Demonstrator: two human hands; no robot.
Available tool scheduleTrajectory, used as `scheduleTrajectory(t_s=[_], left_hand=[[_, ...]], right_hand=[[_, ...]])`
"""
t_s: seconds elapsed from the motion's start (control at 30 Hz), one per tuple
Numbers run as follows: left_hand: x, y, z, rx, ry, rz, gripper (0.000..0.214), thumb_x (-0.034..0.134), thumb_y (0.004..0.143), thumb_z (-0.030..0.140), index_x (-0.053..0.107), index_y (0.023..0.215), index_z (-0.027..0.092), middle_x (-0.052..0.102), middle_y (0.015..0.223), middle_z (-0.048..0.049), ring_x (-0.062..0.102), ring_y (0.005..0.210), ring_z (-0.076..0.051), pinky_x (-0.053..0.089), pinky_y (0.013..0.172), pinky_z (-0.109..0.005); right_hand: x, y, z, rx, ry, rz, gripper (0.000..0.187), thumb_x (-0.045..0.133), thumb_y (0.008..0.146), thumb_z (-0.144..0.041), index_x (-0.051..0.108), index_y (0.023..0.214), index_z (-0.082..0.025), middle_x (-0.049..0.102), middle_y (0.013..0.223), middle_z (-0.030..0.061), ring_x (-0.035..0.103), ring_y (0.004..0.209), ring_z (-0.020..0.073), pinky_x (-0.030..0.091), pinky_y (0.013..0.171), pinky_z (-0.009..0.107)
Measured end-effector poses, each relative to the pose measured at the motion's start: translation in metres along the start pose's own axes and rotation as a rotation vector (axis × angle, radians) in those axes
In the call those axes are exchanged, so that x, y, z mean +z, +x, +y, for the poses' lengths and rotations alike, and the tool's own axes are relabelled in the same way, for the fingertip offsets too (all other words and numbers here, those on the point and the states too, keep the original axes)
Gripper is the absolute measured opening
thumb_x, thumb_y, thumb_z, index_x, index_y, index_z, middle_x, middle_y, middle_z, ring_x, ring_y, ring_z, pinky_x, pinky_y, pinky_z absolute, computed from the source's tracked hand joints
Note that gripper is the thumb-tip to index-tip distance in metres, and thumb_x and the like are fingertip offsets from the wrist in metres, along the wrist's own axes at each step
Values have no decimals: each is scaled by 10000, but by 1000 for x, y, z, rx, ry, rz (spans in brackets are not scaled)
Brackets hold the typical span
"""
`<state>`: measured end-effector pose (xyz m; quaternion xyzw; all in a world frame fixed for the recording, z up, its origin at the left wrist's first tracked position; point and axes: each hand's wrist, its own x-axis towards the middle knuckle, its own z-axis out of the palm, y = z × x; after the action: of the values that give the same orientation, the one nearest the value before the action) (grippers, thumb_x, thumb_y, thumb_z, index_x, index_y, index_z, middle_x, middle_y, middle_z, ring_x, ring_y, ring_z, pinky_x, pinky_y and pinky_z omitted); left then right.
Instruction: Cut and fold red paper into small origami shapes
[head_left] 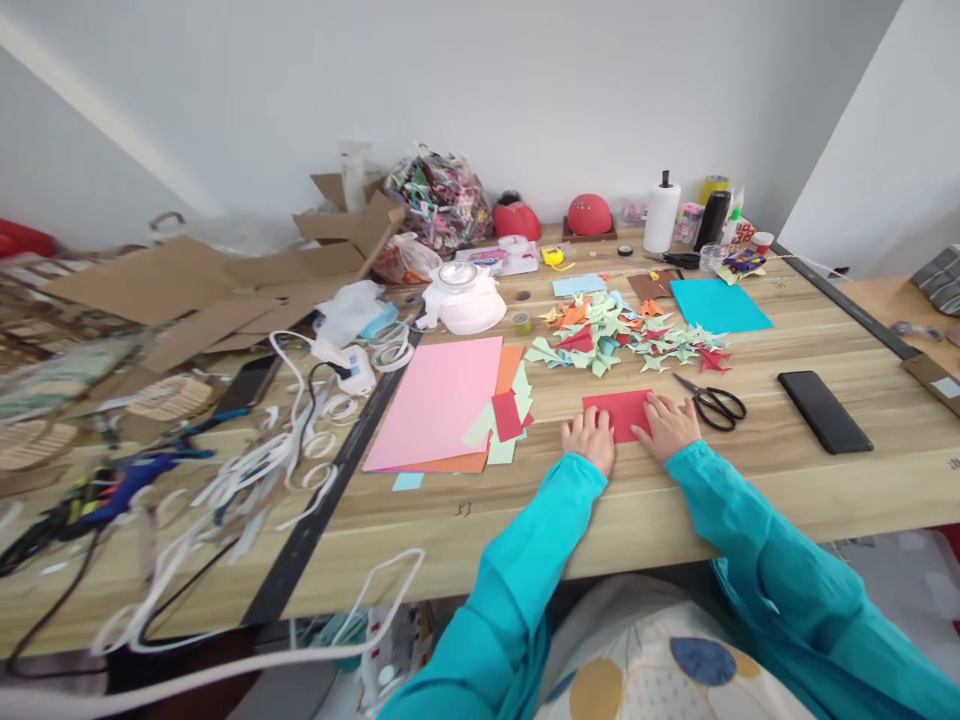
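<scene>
A sheet of red paper (627, 416) lies on the wooden table in front of me, held between my two hands. The fingers of my left hand (591, 438) are bent over its left edge. At the opposite edge, my right hand (667, 426) grips the sheet, fingertips at the upper corner and thumb lower down. Black-handled scissors (720, 404) rest just beyond the right hand, blades pointing to the upper left. Behind the sheet is a heap of folded paper pieces (600, 330) in green, orange, red and blue.
Left of my hands lie pink paper (446, 400) and coloured scraps (508, 415). A phone (825, 411) is at the right, with a turquoise sheet (720, 304) farther back. White cables (262, 460), a glue gun (135, 485) and open cardboard (210, 290) crowd the left side.
</scene>
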<state>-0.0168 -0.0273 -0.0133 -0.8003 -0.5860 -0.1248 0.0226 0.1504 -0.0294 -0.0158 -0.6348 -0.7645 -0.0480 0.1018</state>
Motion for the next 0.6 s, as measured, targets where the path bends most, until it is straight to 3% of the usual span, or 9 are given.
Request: scheduleTrajectory(t_s=[0.2,0.37,0.5,0.6], left_hand=[[1,-3,-31,159,-9,-44,371,381,879,310,462,1233,231,492,1292,-82,455,1089,-249,369,854,-435],[-5,-1,-45,265,-20,-90,385,383,876,269,451,1254,240,491,1308,-71,466,1114,-228,370,870,-424],[-8,-4,-16,362,-33,-100,362,416,845,234,514,1193,209,474,1321,-80,434,1151,-246,358,907,-439],[-5,-13,16,407,-107,-71,471,428,851,402,460,1255,162,465,1316,-110,418,1148,-253,375,911,-412]], right_hand=[[-2,1,31,-106,46,-179,523,351,874,-499,420,1308,-216,390,1413,106,367,1269,273,239,1000,611],[-7,5,38,-106,83,-251,533,392,859,-490,389,1331,-242,357,1435,80,340,1294,260,242,1006,616],[-8,6,35,-95,81,-256,548,420,840,-499,402,1322,-240,365,1431,84,337,1295,269,249,1006,613],[-9,6,34,-101,74,-243,533,415,845,-493,409,1315,-241,367,1429,88,341,1292,268,251,1008,604]])
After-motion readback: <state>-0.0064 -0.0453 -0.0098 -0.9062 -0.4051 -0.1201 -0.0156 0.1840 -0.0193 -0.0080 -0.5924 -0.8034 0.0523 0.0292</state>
